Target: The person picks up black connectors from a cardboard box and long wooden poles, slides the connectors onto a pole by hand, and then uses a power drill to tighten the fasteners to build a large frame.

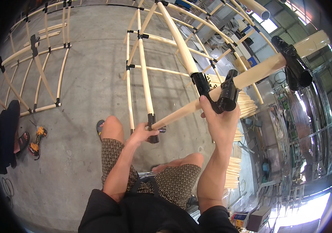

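A cream pipe (pixel 185 111) slants across in front of me, rising to the right. My left hand (pixel 142 134) is closed round the black pipe joint (pixel 152 121) at its lower end, where an upright cream pipe (pixel 145 85) also meets. Higher along the slanting pipe, my right hand (pixel 221 123) grips a black clamp joint (pixel 204 87), thumb lying along it; its other fingers are mostly hidden. A second black joint (pixel 228 97) sits on the pipe just beyond this hand. Another black joint (pixel 295 64) is fixed near the pipe's far end.
A frame of cream pipes (pixel 166 40) stands ahead. Another pipe frame (pixel 38 79) is at the left, beside a person (pixel 8 132). A yellow cordless drill (pixel 38 140) lies on the concrete floor (pixel 69 171). Bundles of cut pipes (pixel 232 173) and metal racks fill the right.
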### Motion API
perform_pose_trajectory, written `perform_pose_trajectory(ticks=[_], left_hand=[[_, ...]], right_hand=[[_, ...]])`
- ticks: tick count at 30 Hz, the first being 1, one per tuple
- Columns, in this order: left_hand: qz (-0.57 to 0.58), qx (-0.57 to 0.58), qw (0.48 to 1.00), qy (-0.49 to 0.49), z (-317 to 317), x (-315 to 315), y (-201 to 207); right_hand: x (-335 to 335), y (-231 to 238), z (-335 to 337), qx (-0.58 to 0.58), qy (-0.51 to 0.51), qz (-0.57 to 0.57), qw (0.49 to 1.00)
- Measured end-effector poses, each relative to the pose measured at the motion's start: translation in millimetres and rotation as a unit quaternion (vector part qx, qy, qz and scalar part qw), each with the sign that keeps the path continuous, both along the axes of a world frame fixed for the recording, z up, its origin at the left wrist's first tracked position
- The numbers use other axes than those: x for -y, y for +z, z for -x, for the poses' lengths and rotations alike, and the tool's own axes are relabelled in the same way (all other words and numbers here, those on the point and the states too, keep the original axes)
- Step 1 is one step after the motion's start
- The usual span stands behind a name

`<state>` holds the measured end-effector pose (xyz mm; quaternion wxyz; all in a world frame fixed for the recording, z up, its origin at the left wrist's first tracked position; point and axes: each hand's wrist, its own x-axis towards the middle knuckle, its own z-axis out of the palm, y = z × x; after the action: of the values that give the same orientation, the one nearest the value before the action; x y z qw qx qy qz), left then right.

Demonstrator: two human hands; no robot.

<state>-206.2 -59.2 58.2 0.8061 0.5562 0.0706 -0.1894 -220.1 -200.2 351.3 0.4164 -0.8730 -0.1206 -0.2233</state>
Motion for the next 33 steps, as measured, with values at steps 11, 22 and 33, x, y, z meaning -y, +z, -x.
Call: perform_pose_trajectory(ticks=[11, 22, 33], left_hand=[[0.018, -0.009, 1.000, 0.020, 0.1, 3.5, 4.1], [-0.260, 0.196, 0.934, 0.148, -25.7, -39.2, 72.9], [0.131, 0.240, 0.962, -0.005, -67.2, -5.1, 242.2]], right_hand=[[5.5, 1.4, -7.1, -0.007, 0.024, -0.012, 1.000], [8.0, 3.7, -10.0, 0.011, 0.037, 0.017, 0.999], [11.5, 5.2, -14.4, -0.002, 0.064, 0.011, 0.998]])
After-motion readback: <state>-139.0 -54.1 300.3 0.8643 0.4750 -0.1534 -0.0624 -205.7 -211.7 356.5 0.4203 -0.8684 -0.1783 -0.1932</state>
